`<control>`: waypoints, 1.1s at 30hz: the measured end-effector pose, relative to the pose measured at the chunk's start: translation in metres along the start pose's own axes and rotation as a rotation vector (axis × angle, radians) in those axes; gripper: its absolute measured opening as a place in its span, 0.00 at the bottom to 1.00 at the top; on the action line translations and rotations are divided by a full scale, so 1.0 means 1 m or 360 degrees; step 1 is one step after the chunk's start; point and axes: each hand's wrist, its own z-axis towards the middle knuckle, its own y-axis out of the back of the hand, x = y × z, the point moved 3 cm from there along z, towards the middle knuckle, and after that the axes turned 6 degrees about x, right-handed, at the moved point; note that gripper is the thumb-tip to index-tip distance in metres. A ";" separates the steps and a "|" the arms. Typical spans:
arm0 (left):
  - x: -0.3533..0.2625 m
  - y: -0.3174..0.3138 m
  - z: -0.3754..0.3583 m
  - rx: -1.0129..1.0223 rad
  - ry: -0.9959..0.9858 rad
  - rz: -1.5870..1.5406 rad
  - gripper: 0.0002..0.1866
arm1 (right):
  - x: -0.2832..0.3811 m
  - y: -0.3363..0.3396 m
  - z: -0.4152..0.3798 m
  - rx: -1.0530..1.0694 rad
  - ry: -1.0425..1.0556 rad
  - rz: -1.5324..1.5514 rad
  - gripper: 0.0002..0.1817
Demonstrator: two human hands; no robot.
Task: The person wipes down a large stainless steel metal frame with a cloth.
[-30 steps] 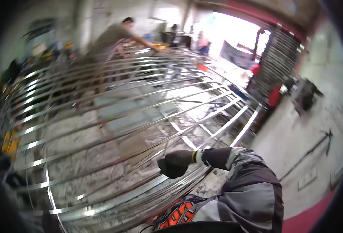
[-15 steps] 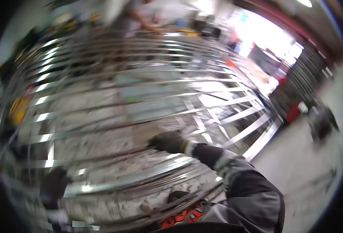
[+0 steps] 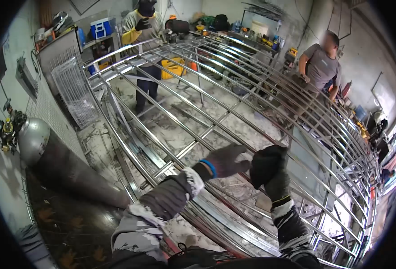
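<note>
A large frame of shiny metal tubes (image 3: 216, 123) spreads in front of me, its long bars joined by short crosspieces. My left hand (image 3: 227, 161), in a grey work glove with a blue wristband (image 3: 209, 167), reaches over the near bars with its fingers apart. Close to its fingertips is my right hand (image 3: 272, 172), in a dark glove, its fingers curled closed. It overlaps a bar in this view, and I cannot tell what it holds. Beneath both hands the pale, stained floor shows between the bars.
A gas cylinder (image 3: 68, 161) leans at left near a wire mesh panel (image 3: 75, 92). Beyond the frame stands a person in a dark mask (image 3: 144, 27); another person (image 3: 321, 67) is at the far right side. A yellow case (image 3: 173, 68) and cluttered shelves line the back.
My view has swung left, bringing the cylinder and the masked person into sight. My hands, far apart before, are now close together above the bars.
</note>
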 end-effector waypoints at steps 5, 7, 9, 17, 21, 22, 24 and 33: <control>-0.026 -0.020 0.028 -0.0103 0.0068 -0.0350 0.26 | -0.028 -0.034 0.010 0.0069 0.0250 -0.0188 0.30; -0.030 -0.018 0.029 -0.0295 0.0096 -0.0066 0.21 | -0.024 -0.025 0.014 -0.0069 0.0367 -0.0232 0.27; -0.032 -0.018 0.032 -0.0385 0.0091 0.0012 0.19 | -0.019 -0.011 0.002 -0.0485 0.0126 -0.0307 0.28; -0.086 -0.093 0.033 0.0133 -0.0324 0.0377 0.14 | -0.054 0.048 -0.044 0.0272 0.0181 0.0166 0.29; -0.102 -0.108 0.029 0.0382 -0.0419 0.0140 0.22 | -0.009 0.034 -0.062 0.0099 0.0101 0.0554 0.28; -0.105 -0.108 0.027 0.0399 -0.0513 -0.0023 0.25 | 0.020 0.010 -0.063 0.0251 0.0181 0.0275 0.29; -0.109 -0.107 0.022 0.0419 -0.0471 -0.0078 0.27 | 0.046 0.041 -0.067 0.0019 0.0386 -0.0461 0.26; -0.036 0.019 -0.092 -0.0247 0.0285 -0.0359 0.18 | 0.158 0.143 -0.202 -0.0332 -0.0765 -0.2551 0.27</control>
